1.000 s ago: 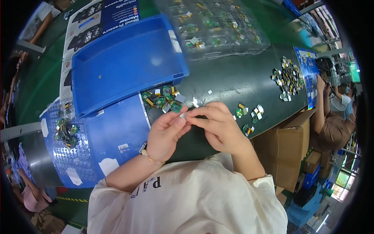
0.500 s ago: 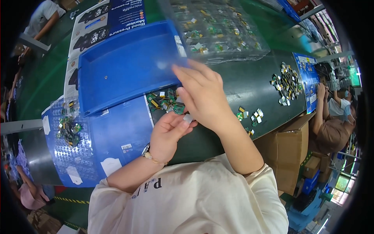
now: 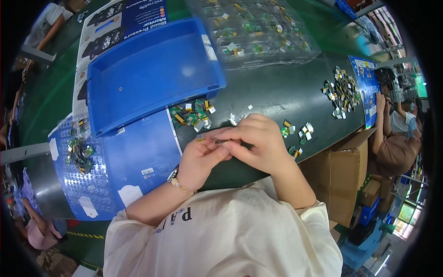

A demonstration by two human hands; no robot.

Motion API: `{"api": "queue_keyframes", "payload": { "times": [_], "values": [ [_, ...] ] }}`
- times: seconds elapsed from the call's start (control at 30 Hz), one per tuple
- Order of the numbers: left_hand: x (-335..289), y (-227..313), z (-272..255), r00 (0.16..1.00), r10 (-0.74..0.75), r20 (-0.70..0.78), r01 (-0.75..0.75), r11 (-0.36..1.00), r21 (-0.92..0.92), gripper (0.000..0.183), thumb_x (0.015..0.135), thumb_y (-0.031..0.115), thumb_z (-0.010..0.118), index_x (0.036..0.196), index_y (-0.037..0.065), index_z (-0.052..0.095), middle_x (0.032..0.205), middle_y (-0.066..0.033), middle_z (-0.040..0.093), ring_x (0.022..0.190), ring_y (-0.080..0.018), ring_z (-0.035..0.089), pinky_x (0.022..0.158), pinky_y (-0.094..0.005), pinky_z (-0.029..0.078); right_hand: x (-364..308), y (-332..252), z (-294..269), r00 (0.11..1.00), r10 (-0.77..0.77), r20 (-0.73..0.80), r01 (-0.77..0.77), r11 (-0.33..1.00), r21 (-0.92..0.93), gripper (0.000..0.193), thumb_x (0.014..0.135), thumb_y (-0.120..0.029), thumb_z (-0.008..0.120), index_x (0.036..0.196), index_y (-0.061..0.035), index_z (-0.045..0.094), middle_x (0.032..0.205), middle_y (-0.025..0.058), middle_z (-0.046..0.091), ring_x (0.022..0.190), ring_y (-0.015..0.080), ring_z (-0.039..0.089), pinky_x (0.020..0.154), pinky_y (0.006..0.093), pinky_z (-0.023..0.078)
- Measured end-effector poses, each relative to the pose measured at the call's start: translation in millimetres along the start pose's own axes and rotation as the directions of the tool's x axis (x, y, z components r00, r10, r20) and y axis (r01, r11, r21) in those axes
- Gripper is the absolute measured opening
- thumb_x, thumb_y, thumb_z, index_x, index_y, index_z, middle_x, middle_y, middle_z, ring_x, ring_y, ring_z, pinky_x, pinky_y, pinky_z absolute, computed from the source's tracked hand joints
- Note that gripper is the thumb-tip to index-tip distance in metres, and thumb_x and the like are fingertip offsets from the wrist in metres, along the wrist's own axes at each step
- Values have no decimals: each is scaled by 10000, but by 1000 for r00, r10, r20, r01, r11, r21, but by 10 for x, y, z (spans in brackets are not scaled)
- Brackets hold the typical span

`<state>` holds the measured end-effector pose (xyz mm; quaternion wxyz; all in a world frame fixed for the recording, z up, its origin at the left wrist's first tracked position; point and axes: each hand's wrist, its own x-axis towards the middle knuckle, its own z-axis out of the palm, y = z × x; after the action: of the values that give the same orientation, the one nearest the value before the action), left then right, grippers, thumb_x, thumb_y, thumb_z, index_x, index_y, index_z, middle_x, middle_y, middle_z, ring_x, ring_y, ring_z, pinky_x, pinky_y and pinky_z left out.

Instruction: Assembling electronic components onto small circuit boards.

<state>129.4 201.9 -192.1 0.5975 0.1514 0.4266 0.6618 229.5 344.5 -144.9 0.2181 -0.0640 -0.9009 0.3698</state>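
Green bits of circuit board lie in a small pile [image 3: 193,115] on the dark table [image 3: 277,92], at twelve o'clock from the person's hands. Both hands meet at the table's near edge: the left hand [image 3: 199,159] and right hand [image 3: 256,143] pinch one tiny part [image 3: 216,139] between their fingertips, too small to make out. A blue bin [image 3: 147,74] sits at eleven o'clock, a second scatter [image 3: 344,90] at two o'clock.

Blue tray [image 3: 138,78] is sitting on a dark green table [image 3: 277,92], green-and-yellow parts [image 3: 191,115] showing, cream shirt [image 3: 230,231].
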Motion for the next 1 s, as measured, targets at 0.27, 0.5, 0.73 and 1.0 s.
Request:
{"api": "queue_keyframes", "payload": {
  "times": [0.27,0.5,0.73,1.0],
  "values": [
    [-9,19,-1,991,-135,-4,133,975,-178,485,924,81,497,1370,103,309,1018,-81,614,920,-166,614,810,-273,495,-233,100,-50,994,51,-98,-43,996,79,195,662,-79,709,854,-71,682,785,55,646,672,209,574,634,305,436],
    [-23,20,102,998,48,-35,-49,999,-12,508,875,-10,547,1319,82,317,993,-85,605,939,-164,598,825,-275,481,-508,89,44,784,615,89,-499,538,679,147,781,-13,661,926,-16,634,839,18,644,699,58,545,629,191,421],
    [-31,-76,5,985,170,27,-172,965,198,269,857,-24,580,1112,31,515,1009,-63,609,943,-117,584,836,-237,464,-535,159,39,784,572,241,-575,523,630,64,793,-12,668,835,-11,620,753,-29,596,625,10,474,535,164,341],
    [-38,1,-20,997,71,-21,-59,937,344,186,879,51,584,1062,21,576,903,-37,646,820,-90,609,658,-208,466,-509,163,-17,749,545,377,-652,501,569,104,783,-49,692,766,-33,591,625,-42,566,515,8,440,460,175,317]
  ]
}}
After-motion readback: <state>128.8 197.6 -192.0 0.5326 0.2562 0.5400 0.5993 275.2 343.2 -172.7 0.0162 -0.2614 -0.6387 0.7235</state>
